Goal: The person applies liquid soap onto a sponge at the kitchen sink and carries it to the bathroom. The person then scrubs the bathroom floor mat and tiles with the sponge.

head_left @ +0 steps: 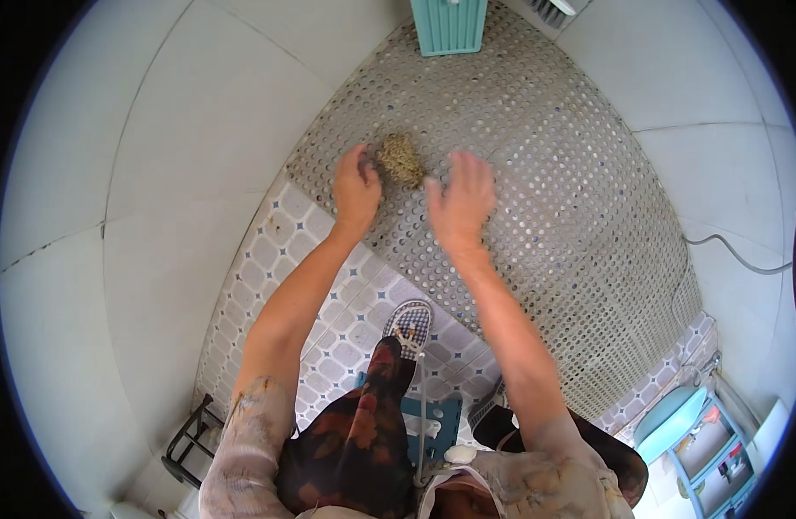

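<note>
A clump of yellow-green, crumbly material lies on the grey mat full of round holes; I cannot tell what it is made of. On its left side is my left hand, fingers curved and thumb apart, close to the clump with nothing visibly held. To the right of the clump, my right hand is stretched out over the mat, fingers extended and a little blurred. It appears to hold nothing, and a small gap shows between it and the clump.
A teal ribbed bin stands at the far end, near a brush. Pale walls curve up both sides. A grey cord hangs right, above a light-blue shelf unit. Patterned tiles and my checked shoe lie nearer me.
</note>
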Motion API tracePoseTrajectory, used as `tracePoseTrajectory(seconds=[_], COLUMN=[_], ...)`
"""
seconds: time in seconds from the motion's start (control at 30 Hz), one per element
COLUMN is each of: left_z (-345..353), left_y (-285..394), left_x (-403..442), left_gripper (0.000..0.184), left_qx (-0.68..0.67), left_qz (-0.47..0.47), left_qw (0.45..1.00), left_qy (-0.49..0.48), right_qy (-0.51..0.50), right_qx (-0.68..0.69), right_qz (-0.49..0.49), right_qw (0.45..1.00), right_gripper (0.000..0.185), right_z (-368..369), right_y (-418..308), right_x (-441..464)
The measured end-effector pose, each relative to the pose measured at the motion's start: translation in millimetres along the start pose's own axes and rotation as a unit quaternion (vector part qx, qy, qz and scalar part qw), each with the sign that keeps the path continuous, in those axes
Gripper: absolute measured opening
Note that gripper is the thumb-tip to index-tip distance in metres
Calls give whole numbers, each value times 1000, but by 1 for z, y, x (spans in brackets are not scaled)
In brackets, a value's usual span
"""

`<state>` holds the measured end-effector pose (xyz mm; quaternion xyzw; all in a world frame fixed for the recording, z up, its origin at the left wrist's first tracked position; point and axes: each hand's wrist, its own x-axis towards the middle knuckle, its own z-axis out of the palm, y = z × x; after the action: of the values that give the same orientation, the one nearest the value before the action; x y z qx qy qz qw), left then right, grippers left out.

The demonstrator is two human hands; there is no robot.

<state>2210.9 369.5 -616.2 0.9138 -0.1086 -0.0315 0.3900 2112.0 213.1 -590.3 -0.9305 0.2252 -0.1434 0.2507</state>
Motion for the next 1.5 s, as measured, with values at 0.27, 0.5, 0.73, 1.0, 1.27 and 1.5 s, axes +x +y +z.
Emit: tracePoseTrajectory(seconds=[0.27,0.5,0.73,1.0,1.27,1.5], left_z=[7,14,26,27,28,28], left_y=[-31,-29,-15,-17,-17,-16], left_x=[-42,-50,-52,-52,-52,-53], left_gripper=[53,63,71,74,74,73], left_qx=[217,253,283,281,291,305], left_qz=[131,94,74,75,73,77], left_qw=[966,959,954,955,952,948], left_qy=[-50,-84,-60,-53,-61,-57], right_qy=[-89,-43,200,-43,58,107], right_qx=[12,-24,-269,18,-82,-81], right_qz=[-207,-273,-108,-354,-278,-200], right_qw=[974,961,936,934,955,971], right_gripper=[44,30,24,31,34,27], right_z=[68,38,16,49,7,31], right_y=[-32,62,193,50,145,94], right_x=[13,95,209,46,194,137])
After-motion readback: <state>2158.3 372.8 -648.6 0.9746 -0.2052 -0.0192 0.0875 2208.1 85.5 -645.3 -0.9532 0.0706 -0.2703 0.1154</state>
